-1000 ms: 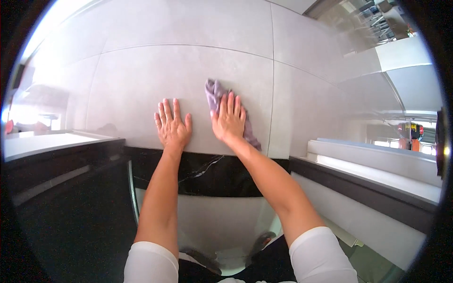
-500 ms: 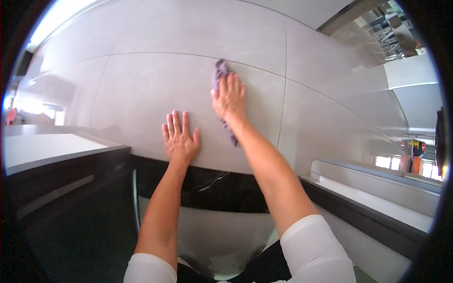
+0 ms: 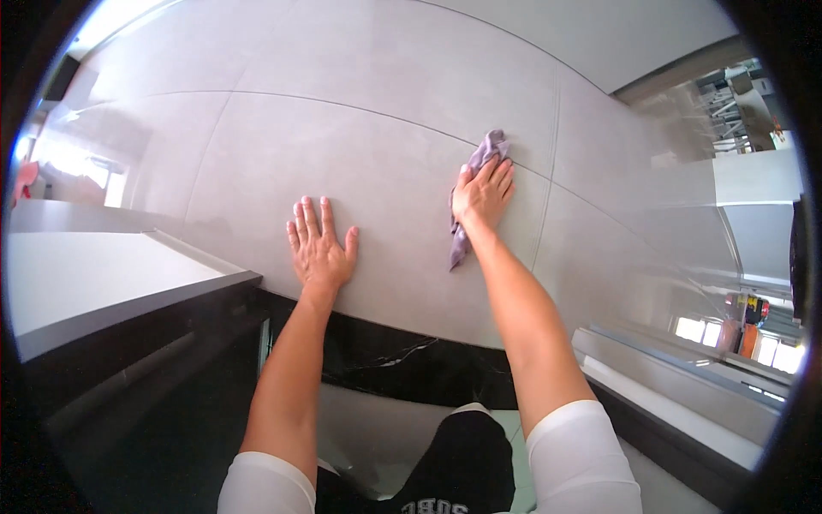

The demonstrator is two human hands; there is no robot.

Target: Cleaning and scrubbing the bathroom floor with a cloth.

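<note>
My right hand (image 3: pixel 485 195) lies over a crumpled purple-grey cloth (image 3: pixel 491 144) and holds it down against the pale floor tiles (image 3: pixel 368 163). The cloth sticks out past the fingertips and trails behind the wrist, its middle hidden under the palm. To the left, my left hand (image 3: pixel 321 255) rests flat on the same floor with fingers spread and nothing in it. Both arms reach forward over a black marble threshold strip (image 3: pixel 385 355).
A white-topped ledge with a dark side (image 3: pixel 120 278) borders the left. Pale door tracks (image 3: pixel 676 411) run along the right. Beyond the floor at upper right is a light panel (image 3: pixel 599 38). My bent knee (image 3: pixel 467 450) is behind the threshold.
My right hand has slid right with the cloth, which now shows more of its width. My left hand stays flat at nearly the same spot. The view has shifted and a knee shows.
</note>
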